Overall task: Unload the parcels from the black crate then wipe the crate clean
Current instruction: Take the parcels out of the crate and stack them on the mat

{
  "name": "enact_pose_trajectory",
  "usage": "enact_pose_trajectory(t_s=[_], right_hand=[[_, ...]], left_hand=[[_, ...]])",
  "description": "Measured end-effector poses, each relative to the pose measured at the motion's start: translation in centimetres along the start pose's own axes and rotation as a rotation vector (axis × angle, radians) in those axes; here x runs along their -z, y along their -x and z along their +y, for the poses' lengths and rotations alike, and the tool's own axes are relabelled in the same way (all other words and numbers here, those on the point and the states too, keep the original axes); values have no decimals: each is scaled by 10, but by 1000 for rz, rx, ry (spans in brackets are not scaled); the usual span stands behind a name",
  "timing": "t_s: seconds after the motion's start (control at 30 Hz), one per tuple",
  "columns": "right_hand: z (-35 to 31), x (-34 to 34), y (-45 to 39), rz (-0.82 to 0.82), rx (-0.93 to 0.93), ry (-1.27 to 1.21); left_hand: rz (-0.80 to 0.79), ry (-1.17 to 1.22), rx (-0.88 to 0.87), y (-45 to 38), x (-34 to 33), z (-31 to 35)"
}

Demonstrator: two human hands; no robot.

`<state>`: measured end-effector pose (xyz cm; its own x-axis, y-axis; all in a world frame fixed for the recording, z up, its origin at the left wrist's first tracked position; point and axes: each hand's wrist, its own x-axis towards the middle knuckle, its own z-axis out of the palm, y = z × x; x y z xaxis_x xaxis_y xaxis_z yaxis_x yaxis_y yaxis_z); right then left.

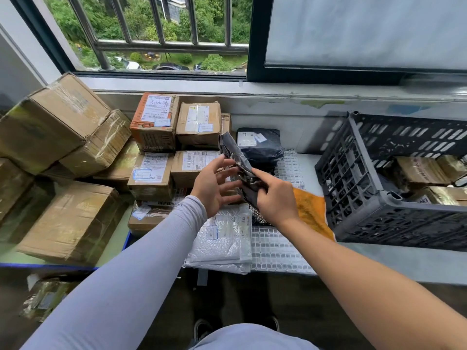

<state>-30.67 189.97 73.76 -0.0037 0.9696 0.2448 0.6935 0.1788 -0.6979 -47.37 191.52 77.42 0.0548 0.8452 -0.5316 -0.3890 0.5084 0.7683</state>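
We are partway through the unloading. Many boxes (151, 170) already sit stacked on the left of the table (310, 170), with a dark bag (260, 147) and a white mailer (222, 238) near the middle. The crate (353, 173) stands at the right of the table, tilted toward us, and we can still see several brown parcels (422, 170) inside it, so it is not yet emptied. The wiping has not begun, by our reading: the orange cloth (310, 213) lies on the table just beside the crate's near left corner, touched by neither hand.

Our right hand (275, 198) grips the lower end of a grey pouch (237, 160), fingers curled round it, holding it up over the middle of the table, well clear of the crate. Our left hand (214, 185) is spread open with its fingers straight, the fingertips at the pouch's left face; whether they press it or only come close we cannot tell. The pouch stands upright and slightly tilted between the two hands, above the white mailer and in front of the dark bag. The crate lies to the right of our right hand, apart from it.
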Motion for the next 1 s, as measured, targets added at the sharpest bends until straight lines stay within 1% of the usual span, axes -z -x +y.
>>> enact_pose_trajectory(t_s=[0.1, 0.2, 0.23, 0.33, 0.43, 0.53, 0.63, 0.73, 0.87, 1.0], right_hand=[[1, 4, -4, 30, -163, -149], [11, 6, -11, 65, -356, -397], [14, 8, -13, 78, -420, -472], [20, 15, -13, 66, -580, -665], [28, 12, -8, 11, -683, -822], [40, 6, -2, -33, -732, -866], [47, 2, 3, -84, -763, -832], [47, -1, 9, -123, -784, -793], [46, -3, 21, -164, -828, -804], [46, -7, 37, -220, -883, -802]], left_hand=[[112, -14, 2, -1, 5, 0], [233, -83, 21, -2, 10, -2], [237, -104, 47, -1, 11, -2], [157, -99, 169, 3, 14, -5], [138, -68, 196, 3, 19, -10], [158, -70, 204, -2, 30, -15], [159, -82, 240, 2, 40, -19], [162, -109, 250, 7, 49, -23], [181, -104, 243, 13, 60, -33], [217, -161, 240, 21, 69, -51]])
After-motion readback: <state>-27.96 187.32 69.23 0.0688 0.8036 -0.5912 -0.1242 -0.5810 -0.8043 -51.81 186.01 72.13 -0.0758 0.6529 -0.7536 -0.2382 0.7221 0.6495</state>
